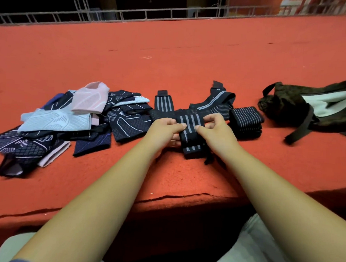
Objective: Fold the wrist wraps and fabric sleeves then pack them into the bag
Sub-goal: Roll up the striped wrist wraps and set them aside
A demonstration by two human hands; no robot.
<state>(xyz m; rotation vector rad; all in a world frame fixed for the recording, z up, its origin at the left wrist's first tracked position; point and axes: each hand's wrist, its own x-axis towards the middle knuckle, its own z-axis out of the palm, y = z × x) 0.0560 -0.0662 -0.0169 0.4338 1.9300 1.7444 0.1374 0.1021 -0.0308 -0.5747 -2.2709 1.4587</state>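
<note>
At the centre of the frame, the left hand [164, 128] and the right hand [214, 129] both pinch a black wrist wrap with grey stripes [189, 131], thumbs on top and fingers curled under it, above the red felt surface [171, 60]. Just right of it lies a folded stack of wraps [245, 122]; behind it lie unfolded wraps [211, 104]. A heap of patterned fabric sleeves [68, 121] fills the left. The dark bag [289, 105] lies open at the right edge.
</note>
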